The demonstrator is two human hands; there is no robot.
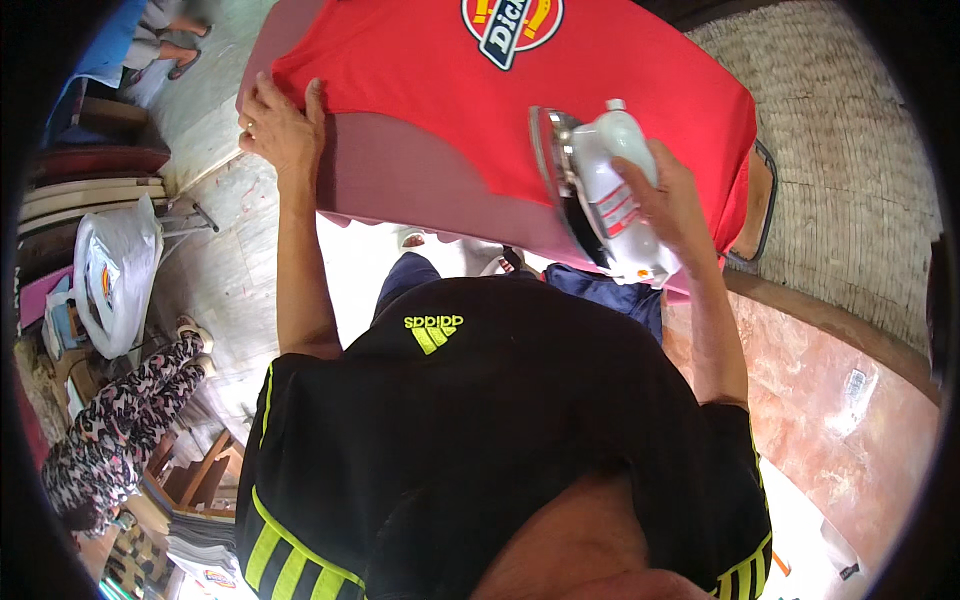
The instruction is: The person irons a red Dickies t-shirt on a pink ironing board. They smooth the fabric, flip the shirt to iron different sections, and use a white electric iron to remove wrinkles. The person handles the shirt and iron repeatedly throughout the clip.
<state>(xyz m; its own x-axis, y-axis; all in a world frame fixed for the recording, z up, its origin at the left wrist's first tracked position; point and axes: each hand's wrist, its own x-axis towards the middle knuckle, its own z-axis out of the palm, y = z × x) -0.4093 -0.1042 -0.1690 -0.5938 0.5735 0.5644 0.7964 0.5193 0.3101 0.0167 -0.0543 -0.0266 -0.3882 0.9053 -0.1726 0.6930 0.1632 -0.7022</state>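
1. On the padded board [385, 165], the red cloth [490, 115] lies spread across the far part, its printed emblem [512, 30] facing up near the top of the view. A bare strip of board shows between the cloth and the near edge at left.
2. Right hand [655, 195]: closed around the handle of the iron [605, 185]. The iron is over the right part of the cloth, reaching to the board's near edge.
3. Iron attitude: tilted, with the soleplate [545, 155] turned toward the left. Whether any part of it touches the cloth cannot be told.
4. Left hand [280, 130]: at the board's left end, beside the cloth's edge, thumb set apart from the fingers. Whether it pinches the cloth or only steadies it cannot be told.
5. Step in hand (judged): pressing the cloth, with the iron apparently between strokes.
6. Next move (judged): calls for levelling the soleplate on the cloth and drawing it along, while the left hand holds the far left edge taut. Keep the hot metal clear of those fingers and, as a precaution, off the print.
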